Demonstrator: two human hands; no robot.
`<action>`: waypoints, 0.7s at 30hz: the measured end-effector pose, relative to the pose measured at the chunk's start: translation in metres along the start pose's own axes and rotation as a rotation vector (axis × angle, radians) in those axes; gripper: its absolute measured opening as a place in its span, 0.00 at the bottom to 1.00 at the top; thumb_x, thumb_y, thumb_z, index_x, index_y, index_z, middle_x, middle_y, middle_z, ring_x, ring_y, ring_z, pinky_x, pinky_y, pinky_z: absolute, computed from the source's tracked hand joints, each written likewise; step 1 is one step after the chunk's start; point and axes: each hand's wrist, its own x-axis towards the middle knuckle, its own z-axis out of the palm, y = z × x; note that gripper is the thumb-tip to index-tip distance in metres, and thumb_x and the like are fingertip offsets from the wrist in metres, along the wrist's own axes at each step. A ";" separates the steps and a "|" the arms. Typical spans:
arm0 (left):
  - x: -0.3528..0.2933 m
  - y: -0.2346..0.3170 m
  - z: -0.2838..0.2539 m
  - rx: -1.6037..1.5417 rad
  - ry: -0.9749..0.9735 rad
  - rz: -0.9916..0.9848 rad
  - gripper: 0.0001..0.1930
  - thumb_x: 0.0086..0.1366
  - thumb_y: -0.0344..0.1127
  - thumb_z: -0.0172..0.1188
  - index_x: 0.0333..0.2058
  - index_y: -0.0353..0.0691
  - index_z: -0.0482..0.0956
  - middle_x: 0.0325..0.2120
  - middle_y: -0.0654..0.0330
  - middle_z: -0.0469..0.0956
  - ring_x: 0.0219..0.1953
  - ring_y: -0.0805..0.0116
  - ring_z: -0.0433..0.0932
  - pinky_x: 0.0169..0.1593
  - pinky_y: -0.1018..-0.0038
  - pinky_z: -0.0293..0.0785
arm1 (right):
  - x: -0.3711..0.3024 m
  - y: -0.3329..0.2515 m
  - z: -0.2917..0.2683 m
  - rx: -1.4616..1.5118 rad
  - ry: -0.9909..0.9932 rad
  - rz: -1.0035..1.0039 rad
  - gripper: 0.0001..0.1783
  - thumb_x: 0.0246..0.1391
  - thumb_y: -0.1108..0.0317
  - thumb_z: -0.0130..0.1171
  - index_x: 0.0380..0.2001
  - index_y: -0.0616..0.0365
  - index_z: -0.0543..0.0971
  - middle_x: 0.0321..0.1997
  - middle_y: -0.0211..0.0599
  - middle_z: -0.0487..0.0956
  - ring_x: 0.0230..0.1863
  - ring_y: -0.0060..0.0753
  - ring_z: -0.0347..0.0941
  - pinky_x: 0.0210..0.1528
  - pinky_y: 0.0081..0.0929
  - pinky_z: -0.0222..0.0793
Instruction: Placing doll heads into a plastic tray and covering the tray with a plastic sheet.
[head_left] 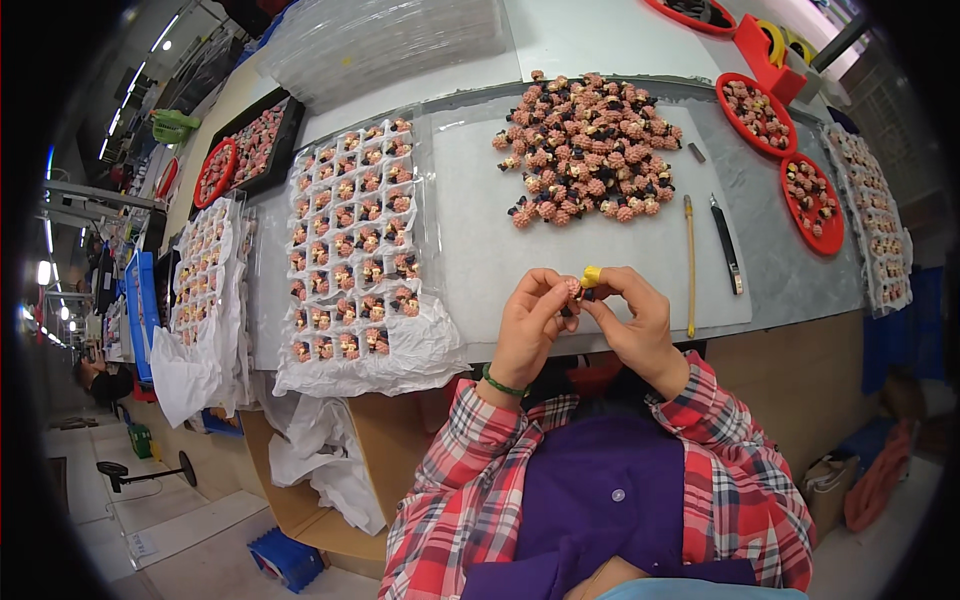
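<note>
My left hand [530, 322] and my right hand [632, 318] meet over the near edge of the grey work mat [470, 240]. Both pinch one small pink bumpy figure [574, 290] with dark parts between their fingertips. A yellow cap [591, 275] sits on my right forefinger. A large pile of the same pink figures [590, 147] lies on the mat beyond my hands. To the left, a clear compartment tray [352, 240] holds rows of the figures.
A yellow pencil-like stick [689, 265] and a black tool [727, 243] lie right of my hands. Red dishes [812, 200] with figures and another filled tray [875, 220] stand at the right. More trays [205, 270] lie at the left, with white wrapping [320, 450] hanging off the table edge.
</note>
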 end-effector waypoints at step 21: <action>-0.020 0.007 -0.006 0.495 0.005 0.148 0.20 0.65 0.27 0.52 0.55 0.31 0.63 0.50 0.55 0.67 0.50 0.70 0.70 0.52 0.75 0.70 | 0.011 -0.001 0.000 0.309 -0.316 0.245 0.08 0.51 0.72 0.61 0.33 0.66 0.77 0.29 0.32 0.77 0.28 0.17 0.71 0.31 0.16 0.67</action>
